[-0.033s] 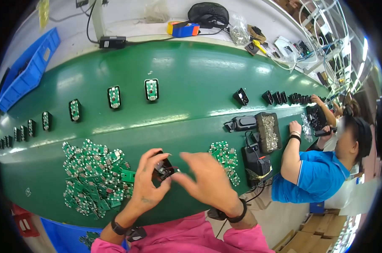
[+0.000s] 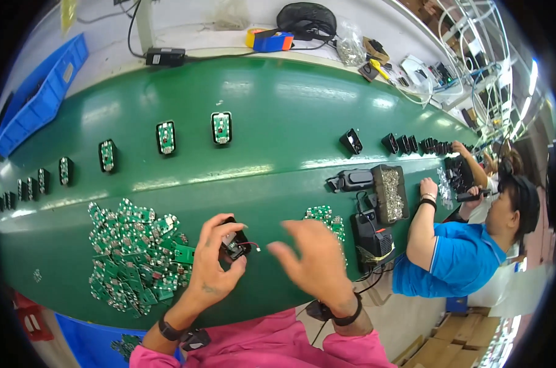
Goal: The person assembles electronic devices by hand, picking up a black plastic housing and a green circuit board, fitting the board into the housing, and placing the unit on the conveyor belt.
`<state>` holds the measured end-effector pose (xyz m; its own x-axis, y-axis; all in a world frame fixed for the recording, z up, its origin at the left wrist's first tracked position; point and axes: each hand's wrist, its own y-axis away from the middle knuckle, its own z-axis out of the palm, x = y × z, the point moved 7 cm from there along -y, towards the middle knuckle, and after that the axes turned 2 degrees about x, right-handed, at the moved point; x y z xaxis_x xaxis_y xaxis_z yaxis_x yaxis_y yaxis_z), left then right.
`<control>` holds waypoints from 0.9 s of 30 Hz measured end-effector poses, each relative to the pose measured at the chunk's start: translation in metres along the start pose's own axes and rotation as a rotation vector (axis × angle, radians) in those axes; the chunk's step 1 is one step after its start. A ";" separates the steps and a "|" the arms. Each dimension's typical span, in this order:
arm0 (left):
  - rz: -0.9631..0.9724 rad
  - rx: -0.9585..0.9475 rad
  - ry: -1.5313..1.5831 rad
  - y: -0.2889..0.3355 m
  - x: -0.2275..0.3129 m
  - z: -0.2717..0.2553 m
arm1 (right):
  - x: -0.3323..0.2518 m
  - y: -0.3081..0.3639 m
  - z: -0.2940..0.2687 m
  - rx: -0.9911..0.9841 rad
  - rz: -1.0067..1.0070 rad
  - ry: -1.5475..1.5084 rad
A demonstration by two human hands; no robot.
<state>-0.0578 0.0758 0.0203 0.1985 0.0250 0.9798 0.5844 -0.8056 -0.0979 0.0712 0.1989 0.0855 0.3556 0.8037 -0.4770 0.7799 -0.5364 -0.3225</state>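
Observation:
My left hand (image 2: 214, 265) grips a small open black plastic housing (image 2: 231, 250) between thumb and fingers. Thin wires ending in a small white connector (image 2: 257, 248) stick out of its right side. To the right of it, my right hand (image 2: 315, 260) hovers above the green bench with thumb and fingers apart, holding nothing. Left of my left hand lies a large heap of green circuit boards (image 2: 134, 251). Beyond my right hand a smaller group of circuit boards (image 2: 322, 213) is partly hidden by it.
Across the bench, black housings with green boards (image 2: 221, 128) form a row to the left, and open black housings (image 2: 351, 141) a row to the right. A tray of small metal parts (image 2: 391, 193) stands by a black device (image 2: 374, 238). A co-worker (image 2: 456, 251) sits at the right.
My right hand has drawn away from the housing to the right, its thumb now clear of the wires. The wires with the connector show more plainly. My left hand keeps its grip.

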 end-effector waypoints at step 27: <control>0.146 0.075 -0.041 -0.001 0.000 -0.010 | -0.010 0.023 0.045 -0.079 0.533 -1.097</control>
<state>-0.0660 0.0710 0.0225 0.3165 -0.0640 0.9464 0.6039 -0.7558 -0.2531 0.0624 0.1669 0.0465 0.0470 -0.1758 -0.9833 0.7121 -0.6845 0.1564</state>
